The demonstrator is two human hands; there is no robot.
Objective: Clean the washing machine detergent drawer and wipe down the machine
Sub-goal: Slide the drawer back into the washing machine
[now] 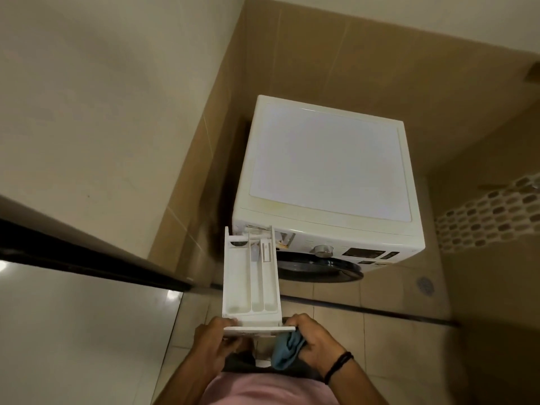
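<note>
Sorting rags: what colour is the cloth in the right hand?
The cloth is blue, head view.

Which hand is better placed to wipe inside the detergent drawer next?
Probably the right hand: it already holds the blue cloth at the front end of the drawer. The left hand grips the other end and can steady it.

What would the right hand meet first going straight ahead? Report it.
The white plastic detergent drawer: the right hand, bunching a blue cloth, grips its front panel's end. Past it, probably the white washing machine's front; depth unclear.
</note>
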